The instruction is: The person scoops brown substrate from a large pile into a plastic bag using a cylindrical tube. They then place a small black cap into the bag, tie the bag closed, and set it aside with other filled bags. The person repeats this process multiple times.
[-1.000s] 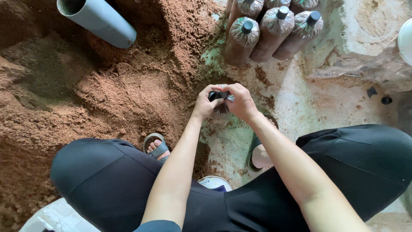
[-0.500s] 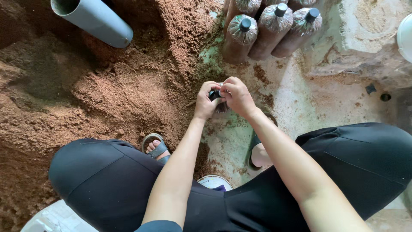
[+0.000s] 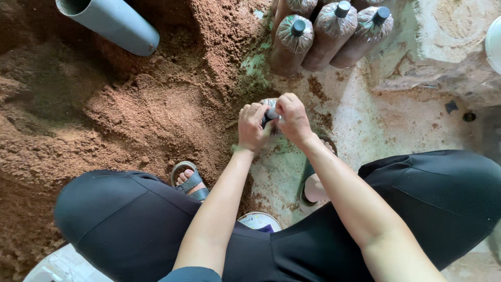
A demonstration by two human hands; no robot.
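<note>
Stained concrete floor (image 3: 396,130), greenish patches | reddish-brown sawdust heap (image 3: 104,120) covering its left side | grey plastic pipe (image 3: 112,23) lying at the heap's top-left | rough stone block (image 3: 454,47) at upper right | soft daylight

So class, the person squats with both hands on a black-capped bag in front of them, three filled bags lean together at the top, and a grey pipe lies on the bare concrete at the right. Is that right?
Not quite. The grey pipe lies at the upper left on the brown sawdust heap, not on concrete at the right, as the head view shows. The rest holds: left hand and right hand are on the black-capped bag, and the three filled bags lean together at the top.
</note>
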